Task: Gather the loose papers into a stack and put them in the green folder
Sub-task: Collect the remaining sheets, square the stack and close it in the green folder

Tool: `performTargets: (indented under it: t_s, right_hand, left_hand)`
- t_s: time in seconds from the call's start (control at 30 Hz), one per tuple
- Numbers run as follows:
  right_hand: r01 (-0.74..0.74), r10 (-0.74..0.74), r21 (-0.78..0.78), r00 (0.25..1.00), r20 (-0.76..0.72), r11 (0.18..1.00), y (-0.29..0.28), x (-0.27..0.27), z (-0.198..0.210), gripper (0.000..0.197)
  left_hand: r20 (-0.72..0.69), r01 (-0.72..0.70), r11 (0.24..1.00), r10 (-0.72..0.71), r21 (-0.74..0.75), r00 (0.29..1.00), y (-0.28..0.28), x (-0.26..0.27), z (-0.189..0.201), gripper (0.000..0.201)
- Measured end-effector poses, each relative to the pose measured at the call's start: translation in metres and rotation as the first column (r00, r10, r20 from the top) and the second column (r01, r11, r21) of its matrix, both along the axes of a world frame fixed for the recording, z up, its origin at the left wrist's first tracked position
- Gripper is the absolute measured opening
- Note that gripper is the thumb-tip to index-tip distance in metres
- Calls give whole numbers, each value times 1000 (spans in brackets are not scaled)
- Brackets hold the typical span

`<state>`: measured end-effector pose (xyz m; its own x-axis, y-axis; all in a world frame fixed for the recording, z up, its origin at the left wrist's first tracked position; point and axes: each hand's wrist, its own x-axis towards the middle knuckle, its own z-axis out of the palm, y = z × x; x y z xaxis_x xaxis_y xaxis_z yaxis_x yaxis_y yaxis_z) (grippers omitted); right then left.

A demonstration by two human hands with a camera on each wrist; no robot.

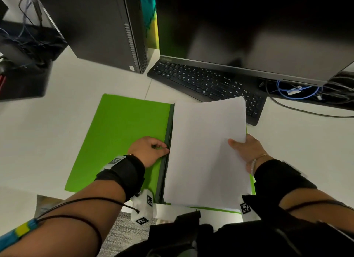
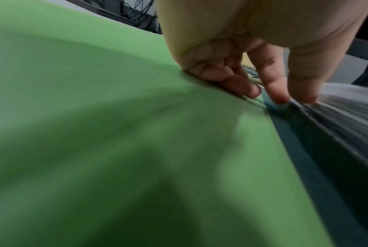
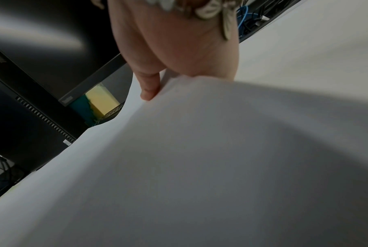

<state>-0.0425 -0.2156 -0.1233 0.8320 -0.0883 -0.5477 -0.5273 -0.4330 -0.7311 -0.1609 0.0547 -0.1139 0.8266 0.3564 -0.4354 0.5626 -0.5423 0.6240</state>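
Note:
The green folder [image 1: 118, 138] lies open on the white desk, its dark spine [image 1: 166, 151] running down the middle. My left hand [image 1: 151, 149] rests on the left flap, fingertips [image 2: 280, 98] touching the spine [image 2: 305, 158] and holding nothing. My right hand [image 1: 243, 147] pinches the stack of white papers [image 1: 206, 151] at its right edge, thumb on top. The stack hangs tilted over the folder's right half and hides most of it. In the right wrist view the thumb [image 3: 149, 86] presses on the papers [image 3: 199, 167]. The green flap [image 2: 94, 117] fills the left wrist view.
A black keyboard [image 1: 206, 82] lies just behind the folder under a dark monitor [image 1: 249, 36]. A computer tower [image 1: 99, 26] stands at the back left, and blue and black cables [image 1: 298, 90] lie at the back right. Dark equipment [image 1: 23, 65] sits at the far left.

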Motion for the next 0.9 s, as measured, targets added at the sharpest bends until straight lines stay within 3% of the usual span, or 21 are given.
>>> performTargets:
  t_s: [0.37,0.6,0.9]
  right_hand:
    - [-26,30,57,997,-66,998,-1,1,12,43]
    - [-78,75,-153,997,-28,985,5,1,10,52]
    - [-253,257,-403,965,-44,880,2,-3,19,58]
  left_hand:
    - [24,29,999,-28,-23,999,-1,-2,2,7]
    - [24,40,999,-40,1,999,-2,-4,2,8]
    - [5,37,999,-37,-28,999,0,-3,3,5]
